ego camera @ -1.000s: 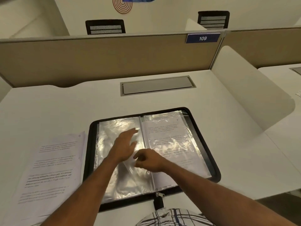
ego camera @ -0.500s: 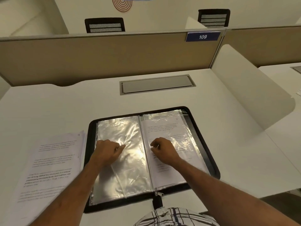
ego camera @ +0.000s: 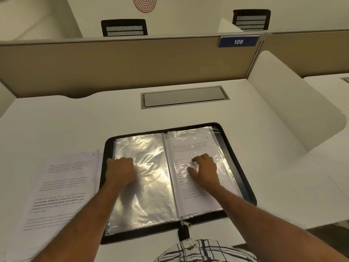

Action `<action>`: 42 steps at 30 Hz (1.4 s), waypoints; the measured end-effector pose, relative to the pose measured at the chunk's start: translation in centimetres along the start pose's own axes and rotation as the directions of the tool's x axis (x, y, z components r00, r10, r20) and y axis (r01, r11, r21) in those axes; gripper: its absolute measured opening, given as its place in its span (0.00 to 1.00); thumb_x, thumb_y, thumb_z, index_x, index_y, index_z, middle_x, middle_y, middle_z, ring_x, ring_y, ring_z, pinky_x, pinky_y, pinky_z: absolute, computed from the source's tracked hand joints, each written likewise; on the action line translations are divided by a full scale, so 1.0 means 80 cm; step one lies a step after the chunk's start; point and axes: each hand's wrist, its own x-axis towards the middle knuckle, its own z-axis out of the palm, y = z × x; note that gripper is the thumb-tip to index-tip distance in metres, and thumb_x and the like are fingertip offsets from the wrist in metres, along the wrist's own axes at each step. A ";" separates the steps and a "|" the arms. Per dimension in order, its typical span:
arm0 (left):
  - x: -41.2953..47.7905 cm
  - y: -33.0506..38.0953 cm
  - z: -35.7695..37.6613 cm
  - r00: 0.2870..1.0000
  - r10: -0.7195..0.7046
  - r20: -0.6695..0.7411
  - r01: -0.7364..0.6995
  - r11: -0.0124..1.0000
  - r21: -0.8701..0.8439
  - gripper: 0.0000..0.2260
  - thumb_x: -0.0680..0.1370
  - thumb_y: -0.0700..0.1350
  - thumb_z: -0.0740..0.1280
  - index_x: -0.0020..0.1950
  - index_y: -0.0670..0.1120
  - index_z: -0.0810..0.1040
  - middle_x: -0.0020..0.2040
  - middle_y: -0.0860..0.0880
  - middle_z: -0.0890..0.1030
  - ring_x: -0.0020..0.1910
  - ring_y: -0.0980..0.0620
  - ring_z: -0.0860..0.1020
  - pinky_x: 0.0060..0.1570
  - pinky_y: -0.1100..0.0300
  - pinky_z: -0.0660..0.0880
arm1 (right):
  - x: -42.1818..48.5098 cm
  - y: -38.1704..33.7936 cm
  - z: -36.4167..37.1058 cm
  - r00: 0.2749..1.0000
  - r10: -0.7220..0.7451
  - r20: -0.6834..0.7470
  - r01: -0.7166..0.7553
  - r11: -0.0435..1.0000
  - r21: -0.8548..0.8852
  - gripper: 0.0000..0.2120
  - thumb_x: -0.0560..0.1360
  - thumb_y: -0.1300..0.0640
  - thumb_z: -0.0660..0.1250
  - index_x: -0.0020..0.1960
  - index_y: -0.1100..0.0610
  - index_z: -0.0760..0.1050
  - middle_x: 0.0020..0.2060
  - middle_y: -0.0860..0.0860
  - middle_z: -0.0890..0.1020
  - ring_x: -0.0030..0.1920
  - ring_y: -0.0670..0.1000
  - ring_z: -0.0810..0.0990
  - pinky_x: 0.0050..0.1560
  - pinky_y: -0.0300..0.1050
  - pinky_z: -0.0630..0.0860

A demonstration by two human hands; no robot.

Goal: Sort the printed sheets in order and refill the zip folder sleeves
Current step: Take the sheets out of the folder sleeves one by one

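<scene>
**First voice:** Where to find the zip folder point(ego camera: 141, 234)?

**Second voice:** Straight ahead, lying open and flat on a white desk point(ego camera: 56, 125), with the metal zip pull point(ego camera: 183, 223) at the near edge. Just beside the folder's left rim, a stack of printed sheets point(ego camera: 62, 186), with a handwritten "9" point(ego camera: 93, 154) in the top right corner. Paragraphs of small print below that, too blurred to read.

**First voice:** And inside the folder?

**Second voice:** On the left page, an empty clear sleeve point(ego camera: 147, 195), crinkled and glaring under the light. On the right page, a filled sleeve point(ego camera: 222, 167) with a printed sheet point(ego camera: 198, 197) inside, marked "7" point(ego camera: 206, 137) by hand near the top right corner.

**First voice:** Position of the hands?

**Second voice:** Near the outer edge of the empty sleeve, the left hand point(ego camera: 120, 170), fingers tucked under the knuckles. Impossible to tell whether pinching the plastic or only pressing on it. On the filled sleeve, the right hand point(ego camera: 204, 170), fingers bent with tips down on the plastic and thumb out toward the spine, grasping nothing.

**First voice:** Any other writing?

**Second voice:** "109" in white on a blue label point(ego camera: 238, 41), fixed at the top of the tan partition point(ego camera: 113, 63), toward the right. Higher up on the wall, a red spiral decal point(ego camera: 144, 4), without legible words. Between folder and partition, a grey hatch point(ego camera: 185, 96) set into the desk.
</scene>
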 end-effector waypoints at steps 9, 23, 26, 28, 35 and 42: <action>0.003 0.084 0.014 0.954 0.236 -0.185 -0.275 0.935 -0.226 0.23 0.75 0.61 0.66 0.66 0.51 0.73 0.66 0.50 0.71 0.64 0.48 0.72 0.62 0.49 0.66 | 0.003 0.046 -0.029 0.927 0.364 -0.091 -0.375 0.907 -0.192 0.44 0.75 0.33 0.63 0.78 0.61 0.54 0.76 0.60 0.57 0.77 0.61 0.54 0.74 0.61 0.55; 0.008 0.148 0.029 0.889 0.387 -0.244 -0.446 0.853 -0.272 0.29 0.77 0.62 0.64 0.75 0.51 0.66 0.79 0.47 0.59 0.77 0.48 0.59 0.73 0.47 0.53 | 0.009 0.058 -0.037 0.982 0.159 -0.105 -0.158 0.987 0.024 0.24 0.72 0.49 0.74 0.65 0.55 0.75 0.66 0.53 0.75 0.69 0.56 0.71 0.70 0.56 0.64; 0.005 0.151 0.033 0.888 0.378 -0.260 -0.442 0.858 -0.263 0.29 0.78 0.63 0.62 0.75 0.52 0.66 0.79 0.47 0.59 0.78 0.48 0.57 0.74 0.46 0.49 | 0.017 0.056 -0.047 0.970 0.218 -0.107 -0.212 0.975 0.068 0.27 0.72 0.51 0.75 0.68 0.54 0.72 0.66 0.53 0.72 0.66 0.54 0.72 0.67 0.57 0.68; 0.004 0.152 0.034 0.886 0.373 -0.277 -0.445 0.851 -0.279 0.29 0.77 0.63 0.62 0.74 0.52 0.67 0.79 0.46 0.60 0.78 0.47 0.57 0.74 0.45 0.48 | 0.027 0.059 -0.053 0.958 0.274 -0.087 -0.261 0.956 0.135 0.28 0.72 0.53 0.75 0.69 0.53 0.70 0.65 0.53 0.70 0.64 0.55 0.74 0.66 0.58 0.70; 0.013 0.152 0.039 0.883 0.361 -0.301 -0.444 0.850 -0.283 0.32 0.72 0.68 0.56 0.68 0.51 0.74 0.73 0.45 0.70 0.72 0.44 0.67 0.70 0.42 0.57 | 0.066 0.062 -0.074 0.918 0.395 -0.042 -0.355 0.865 0.355 0.25 0.73 0.53 0.74 0.66 0.57 0.71 0.44 0.48 0.78 0.44 0.48 0.78 0.47 0.42 0.72; 0.038 0.143 0.031 0.859 0.365 -0.360 -0.473 0.836 -0.280 0.29 0.74 0.67 0.55 0.65 0.50 0.76 0.65 0.50 0.75 0.66 0.48 0.72 0.64 0.51 0.54 | 0.105 0.058 -0.079 0.947 0.319 0.034 -0.314 0.901 0.299 0.20 0.73 0.51 0.75 0.62 0.56 0.75 0.48 0.50 0.82 0.40 0.43 0.77 0.37 0.34 0.69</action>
